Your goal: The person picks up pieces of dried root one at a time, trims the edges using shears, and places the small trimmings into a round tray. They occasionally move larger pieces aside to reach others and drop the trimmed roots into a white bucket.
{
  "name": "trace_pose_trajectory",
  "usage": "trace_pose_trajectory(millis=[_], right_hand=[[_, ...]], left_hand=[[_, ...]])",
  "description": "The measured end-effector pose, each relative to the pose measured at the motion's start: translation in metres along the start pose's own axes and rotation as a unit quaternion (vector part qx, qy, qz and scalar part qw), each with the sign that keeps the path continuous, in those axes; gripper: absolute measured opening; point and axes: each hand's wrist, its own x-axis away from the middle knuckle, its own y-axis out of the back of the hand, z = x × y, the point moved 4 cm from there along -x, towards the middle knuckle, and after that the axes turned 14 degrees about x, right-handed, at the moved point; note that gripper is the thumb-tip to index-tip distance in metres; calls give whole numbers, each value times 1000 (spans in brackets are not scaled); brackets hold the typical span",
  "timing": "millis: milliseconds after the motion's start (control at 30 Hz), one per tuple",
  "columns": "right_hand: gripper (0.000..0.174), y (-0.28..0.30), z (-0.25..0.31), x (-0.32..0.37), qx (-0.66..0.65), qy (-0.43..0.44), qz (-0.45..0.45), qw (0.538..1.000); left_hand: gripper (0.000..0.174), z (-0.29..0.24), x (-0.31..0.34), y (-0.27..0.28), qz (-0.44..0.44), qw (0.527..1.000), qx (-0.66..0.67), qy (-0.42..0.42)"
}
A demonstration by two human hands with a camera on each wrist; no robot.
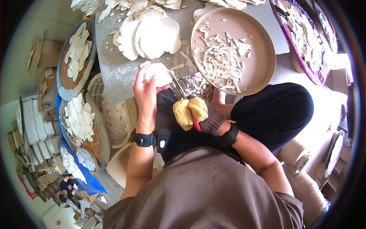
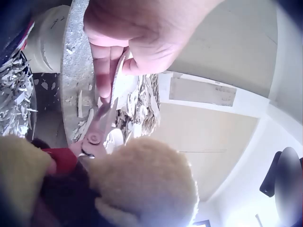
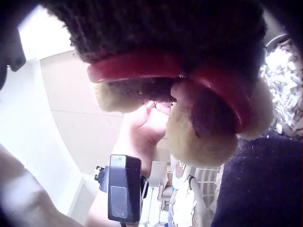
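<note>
My left hand (image 1: 144, 93) pinches a thin, flat white slice (image 1: 159, 74) between thumb and fingers, above the near edge of the metal table. In a dark knitted glove, my right hand (image 1: 212, 120) grips a pair of scissors (image 1: 178, 85) with red handles (image 3: 135, 67). Yellow foam padding (image 1: 183, 114) is wrapped around those handles. The blades reach up to the slice's right edge, close by the left fingers. From the left wrist, the scissors' pivot (image 2: 94, 138) shows just below the slice, which is seen edge-on.
A pile of larger white slices (image 1: 148, 36) lies on the metal table (image 1: 110, 82). To its right stands a round tray (image 1: 263, 57) with narrow offcuts. Baskets of slices flank the left side, including a woven one (image 1: 93, 147). More offcuts (image 1: 196, 86) lie below the table edge.
</note>
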Motion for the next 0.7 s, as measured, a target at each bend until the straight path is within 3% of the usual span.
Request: trace_pose_trajectory(millis=[100, 267, 400, 700], right_hand=[[31, 4, -3, -3, 90, 29, 3, 995], [23, 7, -1, -3, -17, 8, -66, 998], [30, 7, 8, 1, -22, -47, -11, 999], [28, 12, -3, -8, 60, 27, -13, 998]], left_hand=[[40, 2, 4, -4, 35, 997, -3, 65], [38, 3, 0, 0, 40, 993, -22, 107], [38, 1, 1, 0, 38, 991, 2, 125], [36, -1, 3, 2, 48, 990, -15, 128]])
